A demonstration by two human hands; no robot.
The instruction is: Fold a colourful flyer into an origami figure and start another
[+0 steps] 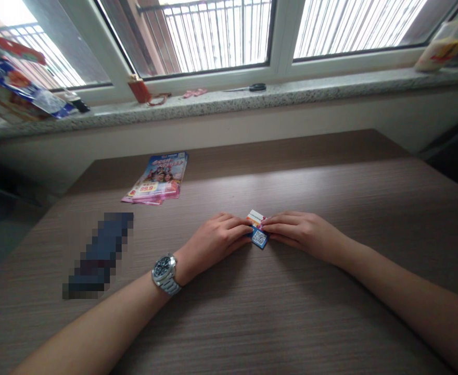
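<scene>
A small folded leaflet (259, 238), blue with a QR code and a white and orange part above it, lies on the wooden table between my hands. My left hand (224, 233), with a metal watch (164, 268) on its wrist, is closed on the leaflet's left side. From the right, my right hand (300, 230) grips the opposite side, fingertips pressed on the paper. The fingers cover parts of both side edges.
To the left lie a stack of colourful flyers (161, 177) and a dark pixelated object (102, 255). Scissors (252, 88), a red item (139, 89) and a blue package (26, 86) sit on the stone windowsill (205, 104) behind the table (310, 323).
</scene>
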